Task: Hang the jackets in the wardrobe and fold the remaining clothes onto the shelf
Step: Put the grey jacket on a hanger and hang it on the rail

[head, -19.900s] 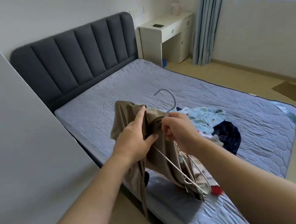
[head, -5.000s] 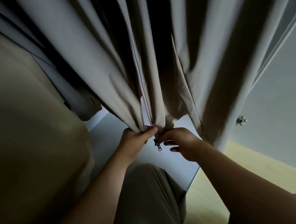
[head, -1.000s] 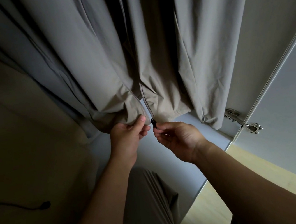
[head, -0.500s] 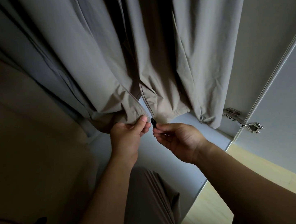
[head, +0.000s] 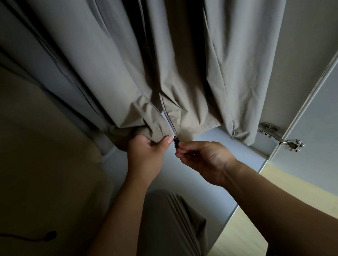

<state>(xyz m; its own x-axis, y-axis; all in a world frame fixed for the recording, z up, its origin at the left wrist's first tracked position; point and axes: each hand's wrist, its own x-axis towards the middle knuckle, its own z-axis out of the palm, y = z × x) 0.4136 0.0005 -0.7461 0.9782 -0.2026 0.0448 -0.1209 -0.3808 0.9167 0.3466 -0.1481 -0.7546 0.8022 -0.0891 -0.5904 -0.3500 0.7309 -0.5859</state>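
- A grey-beige fabric jacket (head: 187,61) hangs inside the wardrobe in long folds. It fills the upper half of the view, and its hem ends just above the wardrobe's base.
- A dim tan surface (head: 29,167) takes up the left side; it is too dark to tell what it is.
- A pale grey wardrobe door (head: 335,127) stands open at the right.
- The pale grey base panel of the wardrobe (head: 224,176) lies under the jacket hem and behind both hands.
- A light wooden floor (head: 253,235) shows at the lower right, beside the base panel.
- An olive trouser leg (head: 169,235) of the person is between the two forearms.
- The right grip (head: 206,157), a bare hand, is palm up with its thumb and fingertips closed in a pinch on the zip slider.
- The left grip (head: 145,154), also bare, has its thumb and curled fingers closed on the bunched hem of the jacket's left front edge, just beside the zip.
- A silver metal hinge (head: 281,136) joins the door to the wardrobe side.
- A thin black cable (head: 47,237) crosses the tan surface at the lower left.
- The small black zip slider (head: 176,143) sits at the bottom end of the jacket's zip, with a narrow gap between the two edges above it.
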